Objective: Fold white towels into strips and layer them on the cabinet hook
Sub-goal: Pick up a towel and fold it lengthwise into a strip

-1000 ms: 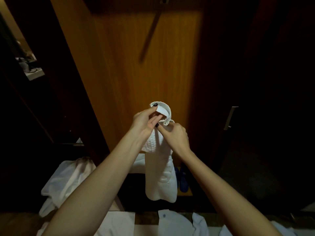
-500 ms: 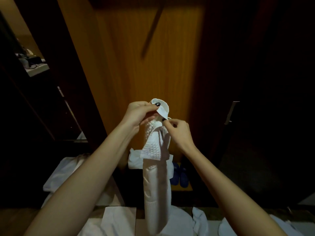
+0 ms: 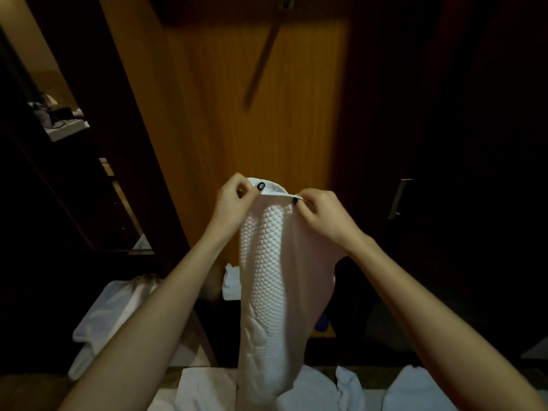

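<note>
Before the wooden cabinet door (image 3: 225, 120), a white towel (image 3: 267, 280) was held hanging as a long strip, its top edge pinched by the left hand (image 3: 234, 200) and right hand (image 3: 323, 215). Hanging it seemingly remained; other towels (image 3: 100, 318) lay unfolded below.

The left hand (image 3: 234, 200) and right hand (image 3: 323, 213) pinch the white towel's (image 3: 267, 280) top edge before the wooden door (image 3: 237, 114).

You have open air above your hands up to the hook (image 3: 285, 2); the wooden panel (image 3: 255, 114) blocks straight ahead, and loose white towels (image 3: 100, 321) crowd the space below.
</note>
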The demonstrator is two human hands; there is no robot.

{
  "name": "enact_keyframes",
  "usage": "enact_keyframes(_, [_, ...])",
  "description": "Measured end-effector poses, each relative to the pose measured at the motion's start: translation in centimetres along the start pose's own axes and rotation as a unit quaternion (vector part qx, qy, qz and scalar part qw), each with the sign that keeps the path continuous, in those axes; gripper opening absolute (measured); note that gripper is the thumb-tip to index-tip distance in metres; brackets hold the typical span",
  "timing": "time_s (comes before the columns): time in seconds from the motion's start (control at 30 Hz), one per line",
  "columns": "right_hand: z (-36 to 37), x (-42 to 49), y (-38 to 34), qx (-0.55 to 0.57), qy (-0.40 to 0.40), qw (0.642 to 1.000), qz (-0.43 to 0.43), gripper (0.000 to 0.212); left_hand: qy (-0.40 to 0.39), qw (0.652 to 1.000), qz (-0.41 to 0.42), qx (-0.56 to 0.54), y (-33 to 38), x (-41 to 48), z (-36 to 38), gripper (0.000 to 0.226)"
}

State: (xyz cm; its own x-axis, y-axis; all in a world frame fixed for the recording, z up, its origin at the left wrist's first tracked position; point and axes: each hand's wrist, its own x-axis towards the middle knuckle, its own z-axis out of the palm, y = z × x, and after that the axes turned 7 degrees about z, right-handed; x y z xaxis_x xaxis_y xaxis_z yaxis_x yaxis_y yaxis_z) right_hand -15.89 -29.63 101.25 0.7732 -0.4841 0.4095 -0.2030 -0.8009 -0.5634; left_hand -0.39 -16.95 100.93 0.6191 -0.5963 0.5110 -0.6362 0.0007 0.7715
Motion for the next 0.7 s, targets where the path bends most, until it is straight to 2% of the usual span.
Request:
enact_keyframes(0.07, [-1.0, 0.0, 0.1, -0.002, -0.009, 1.000, -0.015, 0.020, -0.051, 0.998, 0.039, -0.007, -0.2, 0.2, -0.6, 0.021])
enact_keyframes(0.13, [-1.5, -0.2, 0.3, 0.002, -0.005, 1.000, -0.009, 0.022, -0.110, 0.990, 0.088, 0.004, -0.3, 0.4, -1.0, 0.033])
enact_keyframes(0.2, [-1.9, -0.4, 0.6, 0.008, 0.006, 1.000, 0.005, 0.025, -0.161, 0.978, 0.135, 0.020, -0.1, 0.6, -0.9, 0.022])
enact_keyframes(0.37, [-2.9, -1.1, 1.7, 0.003, -0.006, 0.999, 0.038, 0.029, -0.239, 0.959, 0.124, 0.090, 0.2, 1.6, -0.1, 0.008])
enact_keyframes(0.43, [-3.0, -1.4, 2.0, -0.016, -0.046, 0.997, 0.051, 0.025, -0.220, 0.962, 0.127, 0.101, 0.4, 1.7, 0.9, 0.006])
enact_keyframes(0.53, [-2.5, -2.2, 2.7, -0.069, -0.102, 0.991, 0.058, 0.018, -0.181, 0.975, 0.118, 0.053, 0.8, 1.8, 1.8, 0.006])
enact_keyframes(0.63, [-2.5, -3.5, 4.1, -0.071, -0.090, 0.991, 0.072, 0.016, -0.216, 0.971, 0.102, 0.026, 1.1, 2.1, 1.7, 0.007])
enact_keyframes(0.7, [-2.5, -4.5, 5.3, -0.061, -0.071, 0.992, 0.082, 0.016, -0.204, 0.976, 0.057, -0.046, 1.5, 2.6, 0.9, 0.013])
